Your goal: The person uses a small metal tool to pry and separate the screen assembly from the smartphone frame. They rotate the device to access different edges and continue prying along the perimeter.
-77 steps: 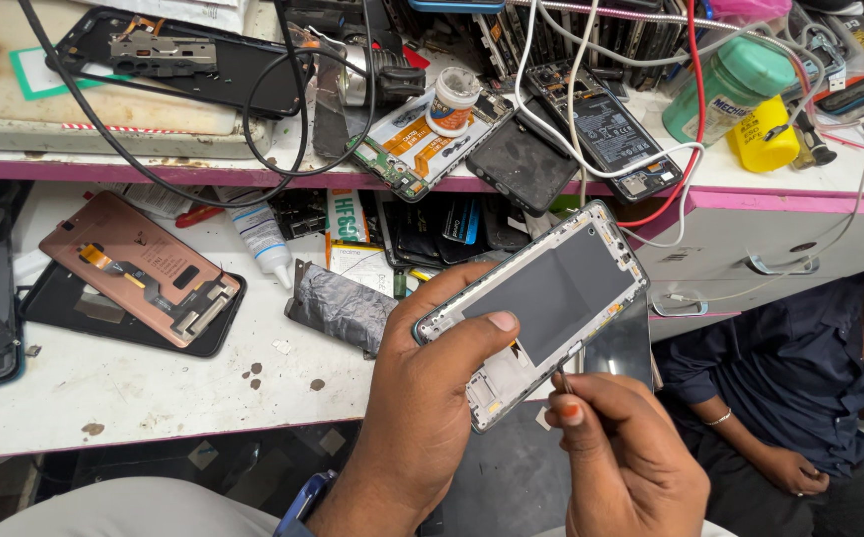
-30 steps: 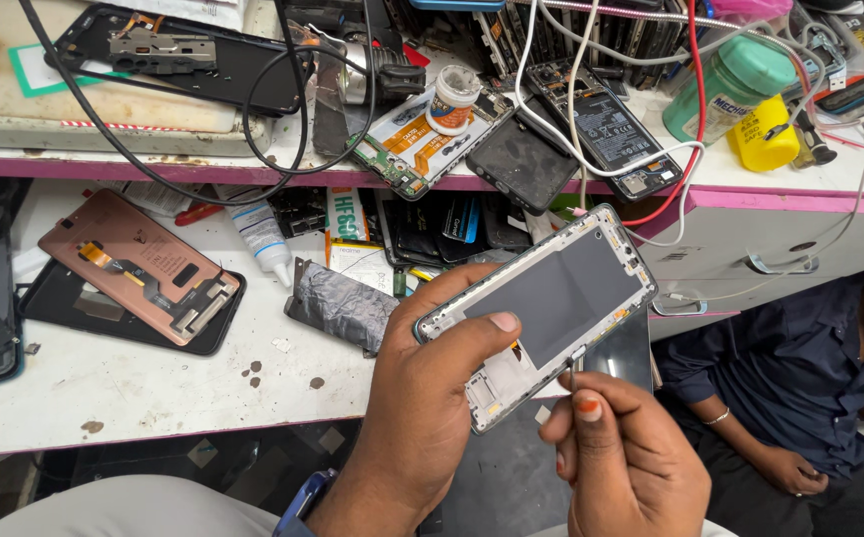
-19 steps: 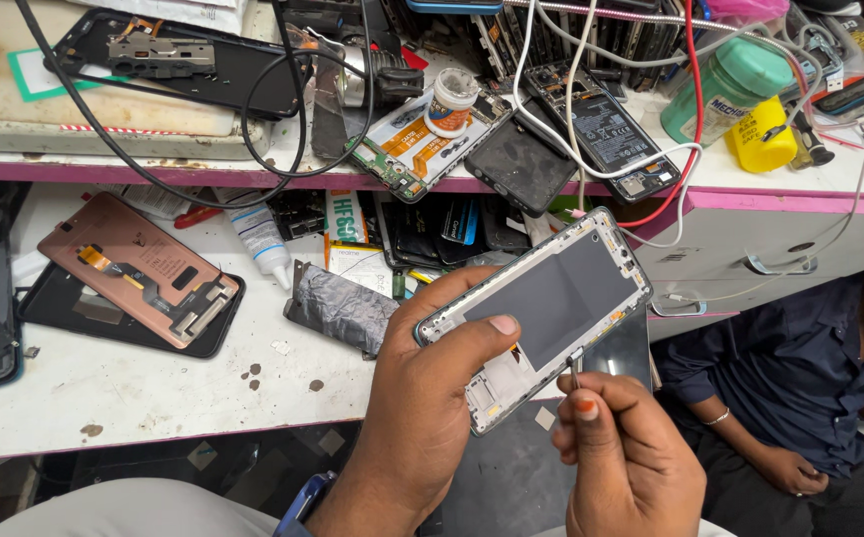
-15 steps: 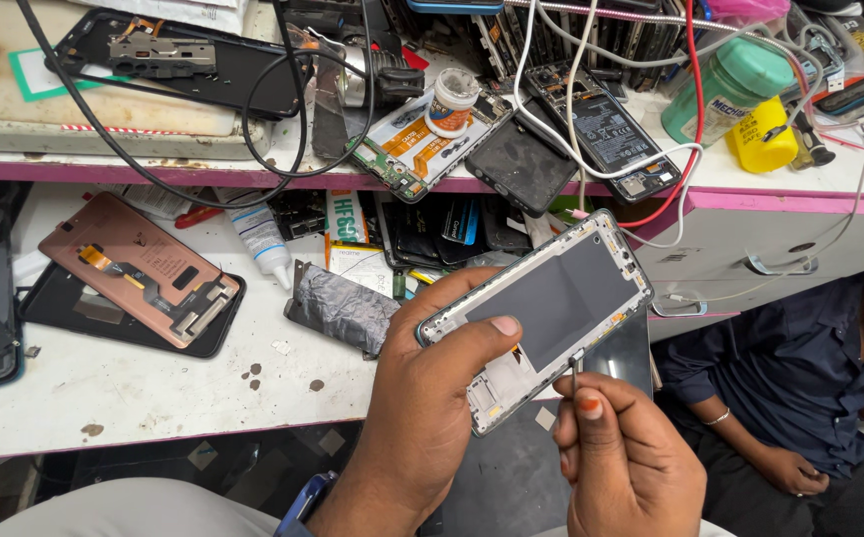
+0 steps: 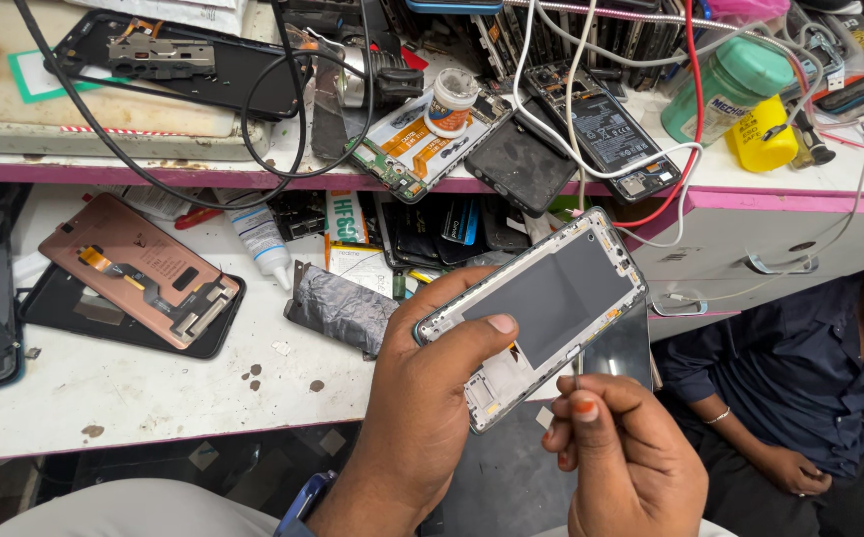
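- My left hand [image 5: 422, 418] is wrapped around the phone frame [image 5: 541, 303], thumb laid across its dark inner plate and fingers curled behind; the frame hangs tilted in the air over the bench edge, above my lap.
- My right hand [image 5: 631, 462] is pinched shut on a thin metal tool [image 5: 578, 366], whose tip stands upright against the frame's lower long edge, just right of my left thumb.
- Over the last couple of seconds very little has shifted: the frame has kept its tilt, and my right hand has only nudged a little along that lower edge. I judge I am still working at the same spot, with nothing freed yet.
- Just left of my left hand lies a crumpled grey foil piece [image 5: 338, 308] on the white bench [image 5: 134, 388].
- Farther left, a copper-coloured phone back [image 5: 139, 268] rests on a black panel.
- Beyond my left hand, a small white squeeze bottle [image 5: 258, 239] lies under the shelf, next to a white and green printed packet [image 5: 345, 217].
- Up on the shelf, past the frame, a small round white tub [image 5: 450, 99] sits on an opened phone.
- Up and right of my right hand stand a green labelled bottle [image 5: 725, 85] and a yellow labelled bottle [image 5: 762, 134], touching.
- To my right sits another person, in a dark blue sleeve [image 5: 750, 398].
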